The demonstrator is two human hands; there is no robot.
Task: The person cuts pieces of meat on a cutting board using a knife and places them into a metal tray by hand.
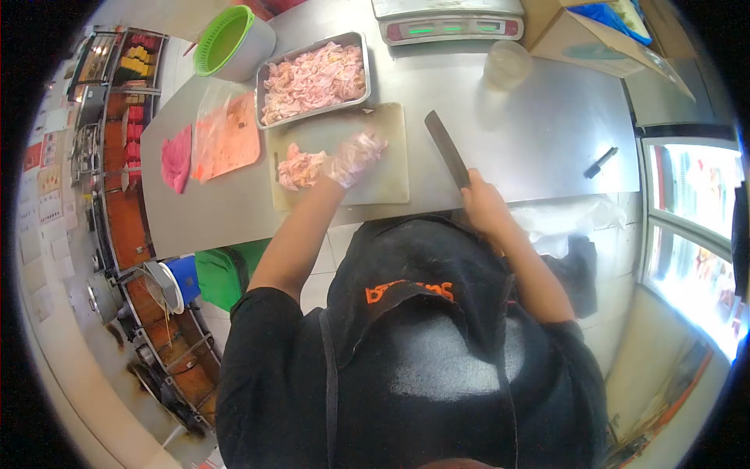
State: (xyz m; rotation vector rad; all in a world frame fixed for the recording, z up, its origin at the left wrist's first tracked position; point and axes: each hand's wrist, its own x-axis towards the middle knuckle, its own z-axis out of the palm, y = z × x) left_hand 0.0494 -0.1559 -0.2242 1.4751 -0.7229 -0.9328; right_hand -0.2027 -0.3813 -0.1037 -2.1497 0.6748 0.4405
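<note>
My left hand (356, 159), in a clear plastic glove, is over the pale cutting board (394, 184). Its fingers look curled together; what they hold, if anything, is hidden by the crumpled glove. Just left of it on the board lies a small heap of raw pale-pink meat pieces (300, 167). My bare right hand (483, 202) is closed round the handle of a long, broad-bladed knife (445, 146). The blade points away from me, right of the board and apart from it. Behind the board stands a metal tray (366, 87) full of similar meat pieces (312, 82).
Left on the steel table (516, 141) are an orange-red board (238, 144) under clear plastic and a pink cloth (176, 159). A bucket with a green basket (226, 43), a scale (449, 30), a clear container (508, 66) and a cardboard box (582, 39) stand behind. A black marker (601, 162) lies right.
</note>
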